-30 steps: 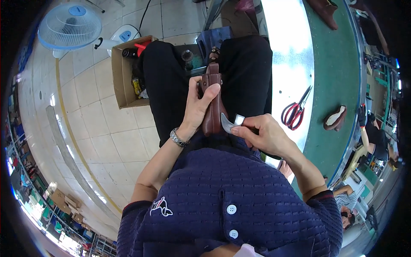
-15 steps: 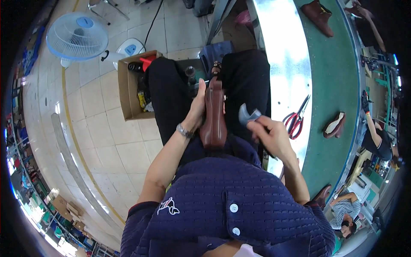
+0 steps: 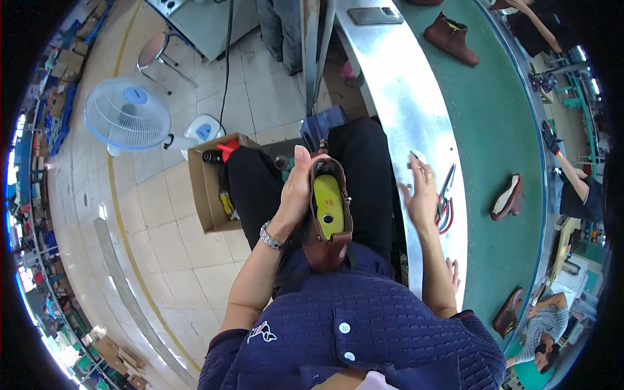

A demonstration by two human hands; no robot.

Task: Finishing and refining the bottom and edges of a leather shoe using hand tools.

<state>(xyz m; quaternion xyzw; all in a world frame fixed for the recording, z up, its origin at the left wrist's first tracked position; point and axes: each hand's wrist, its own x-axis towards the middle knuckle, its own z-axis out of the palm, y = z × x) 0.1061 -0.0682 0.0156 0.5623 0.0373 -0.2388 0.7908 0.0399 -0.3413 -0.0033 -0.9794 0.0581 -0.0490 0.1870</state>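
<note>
Brown boot [image 3: 330,247] over the lap, opening upward, green insole [image 3: 328,187] showing. Left hand [image 3: 296,192] clamped on the boot's left side. Right of the boot, right hand [image 3: 422,195] at metal desk [image 3: 390,75]; grip on pale object [image 3: 418,156] at fingertips: cannot tell. Farther right of the boot, scissors [image 3: 446,198]. Left of the boot, cardboard box [image 3: 197,198].

White-and-blue fan [image 3: 128,116] near a cardboard box [image 3: 199,198], round stool [image 3: 153,51] beyond
</note>
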